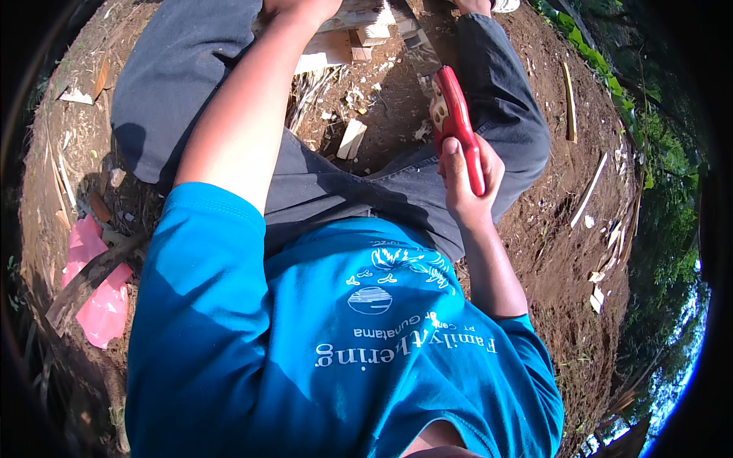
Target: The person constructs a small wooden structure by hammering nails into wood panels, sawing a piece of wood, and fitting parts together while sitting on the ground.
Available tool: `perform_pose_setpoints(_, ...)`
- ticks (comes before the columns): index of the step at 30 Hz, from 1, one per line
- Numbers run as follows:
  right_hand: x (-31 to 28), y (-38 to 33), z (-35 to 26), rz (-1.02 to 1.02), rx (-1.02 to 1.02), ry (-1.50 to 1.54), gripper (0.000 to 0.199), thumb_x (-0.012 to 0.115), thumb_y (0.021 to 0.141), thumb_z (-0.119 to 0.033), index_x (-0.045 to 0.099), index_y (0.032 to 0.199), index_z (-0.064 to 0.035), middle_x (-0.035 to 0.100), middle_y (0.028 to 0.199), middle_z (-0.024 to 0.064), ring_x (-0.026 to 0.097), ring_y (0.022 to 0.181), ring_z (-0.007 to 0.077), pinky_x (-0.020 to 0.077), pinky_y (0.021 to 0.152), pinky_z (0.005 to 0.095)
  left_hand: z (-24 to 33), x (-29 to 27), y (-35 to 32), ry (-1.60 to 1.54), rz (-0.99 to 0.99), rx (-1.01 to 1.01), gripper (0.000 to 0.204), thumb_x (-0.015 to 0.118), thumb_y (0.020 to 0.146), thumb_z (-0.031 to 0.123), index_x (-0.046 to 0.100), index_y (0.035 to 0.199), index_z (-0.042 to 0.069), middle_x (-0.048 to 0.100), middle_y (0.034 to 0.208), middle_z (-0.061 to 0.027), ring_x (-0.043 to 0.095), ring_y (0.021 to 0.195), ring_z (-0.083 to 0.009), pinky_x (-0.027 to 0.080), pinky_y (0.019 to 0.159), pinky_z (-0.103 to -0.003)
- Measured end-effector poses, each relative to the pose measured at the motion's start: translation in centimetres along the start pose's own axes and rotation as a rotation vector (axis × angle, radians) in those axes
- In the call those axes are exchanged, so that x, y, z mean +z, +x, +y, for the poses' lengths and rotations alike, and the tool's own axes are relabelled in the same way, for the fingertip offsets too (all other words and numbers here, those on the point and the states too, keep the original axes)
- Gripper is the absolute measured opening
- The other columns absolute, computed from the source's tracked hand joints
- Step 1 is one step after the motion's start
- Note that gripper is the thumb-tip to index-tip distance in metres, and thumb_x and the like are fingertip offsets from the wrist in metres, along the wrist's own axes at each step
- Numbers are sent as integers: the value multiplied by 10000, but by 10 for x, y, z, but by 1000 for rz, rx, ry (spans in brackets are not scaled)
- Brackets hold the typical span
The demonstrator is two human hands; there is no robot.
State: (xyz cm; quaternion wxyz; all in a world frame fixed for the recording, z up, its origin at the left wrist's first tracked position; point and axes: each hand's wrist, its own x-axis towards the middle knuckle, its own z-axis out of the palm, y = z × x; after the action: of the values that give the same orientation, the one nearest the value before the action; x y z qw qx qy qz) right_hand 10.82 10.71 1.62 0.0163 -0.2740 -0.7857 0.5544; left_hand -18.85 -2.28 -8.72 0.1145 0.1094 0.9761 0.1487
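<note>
My right hand [473,169] is wrapped round the red handle [458,99] of a hand saw, with the thumb lying along it. From the handle, a mottled grey blade [418,47] runs up and left beside some wood. My left arm reaches to the top edge, where my left hand [299,8] is partly cut off and its fingers are hidden. Right by that hand lies a pale piece of wood [353,18]. Smaller wood blocks [362,47] sit just below it, between my legs.
Chips and a loose offcut [351,139] litter the brown soil between my legs. A pink plastic bag [98,286] lies at the left under a dark branch [95,282]. Thin wood strips [569,103] are scattered at the right, with green plants [664,153] beyond.
</note>
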Motion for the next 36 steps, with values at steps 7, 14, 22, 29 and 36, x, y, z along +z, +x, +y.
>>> perform_pose_setpoints(7,26,66,18,37,-77,151,295,711,974,-244,608,789,-38,497,643,-80,434,600,16,338,537,222,0,6,16,24,57,-65,530,444,996,423,781,875,33,750,905,-227,736,881,-395,562,800,-535)
perform_pose_setpoints(14,40,53,23,44,-197,-10,382,739,956,-298,541,749,-45,456,628,12,424,581,91,370,539,293,12,2,17,3,41,-123,483,489,988,422,784,919,45,759,941,-202,735,920,-380,568,828,-511)
perform_pose_setpoints(22,20,42,13,15,-125,21,361,706,983,-335,606,818,-29,505,618,17,478,596,77,406,552,298,12,2,14,-33,46,-138,490,493,987,441,782,970,46,755,1024,-209,725,994,-372,563,865,-499)
perform_pose_setpoints(29,-37,-68,4,20,-56,-130,266,702,974,-239,610,855,-19,532,611,5,494,566,71,379,527,281,9,4,12,-13,30,-80,547,460,979,461,784,965,20,753,989,-232,733,975,-381,557,854,-505)
perform_pose_setpoints(36,-36,-39,29,30,-69,-78,313,682,976,-266,620,818,-4,545,612,20,510,557,98,376,522,294,8,-4,4,11,16,18,567,389,1007,402,772,916,-6,746,964,-248,728,954,-401,543,873,-523)
